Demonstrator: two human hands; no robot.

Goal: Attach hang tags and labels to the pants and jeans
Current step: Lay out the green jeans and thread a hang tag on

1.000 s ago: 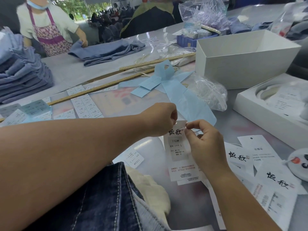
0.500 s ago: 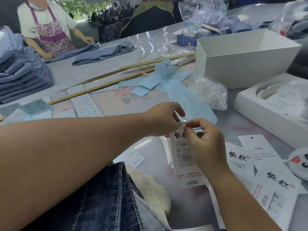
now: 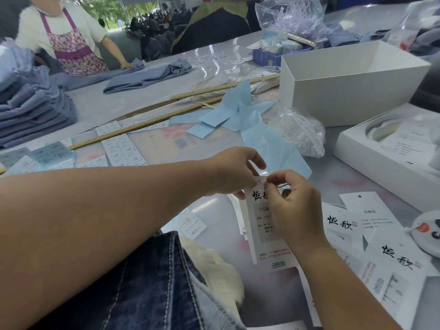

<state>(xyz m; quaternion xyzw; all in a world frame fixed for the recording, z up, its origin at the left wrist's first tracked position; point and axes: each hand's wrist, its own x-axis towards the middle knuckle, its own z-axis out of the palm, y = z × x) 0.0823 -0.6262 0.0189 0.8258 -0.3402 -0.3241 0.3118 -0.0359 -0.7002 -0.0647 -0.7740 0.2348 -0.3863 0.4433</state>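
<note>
Centre frame: both hands work one white hang tag [image 3: 269,225], held up over the grey table [image 3: 214,210]. Left hand [image 3: 234,172] grips the tag's upper left corner, fingers curled round it. Right hand [image 3: 291,203] pinches at the tag's top edge, thumb and forefinger closed on a thin loop of string [image 3: 283,186] by the tag hole; can't tell whether the string is through the hole.

Lower left: one pair of dark jeans [image 3: 147,282] under the left forearm, with a cream cloth [image 3: 216,265] just beside it.

Right of the hands: loose hang tags [image 3: 390,256] spread flat and overlapping, at least three readable, exact count unclear. One small sticker label [image 3: 192,224] lies between the jeans and the held tag.

Mid left: sheets of labels [image 3: 122,150] plus two wooden rulers [image 3: 147,122] running diagonally. Blue paper pieces [image 3: 240,110] above centre, one clear plastic bag [image 3: 300,132] beside them.

Upper right: two white boxes, one open box [image 3: 345,91] and one shallower box [image 3: 371,163] at the right edge.

Upper left: one stack of folded light-blue jeans [image 3: 31,108]; a second person in an apron [image 3: 71,44] has a hand on another pair [image 3: 147,75] laid flat.
</note>
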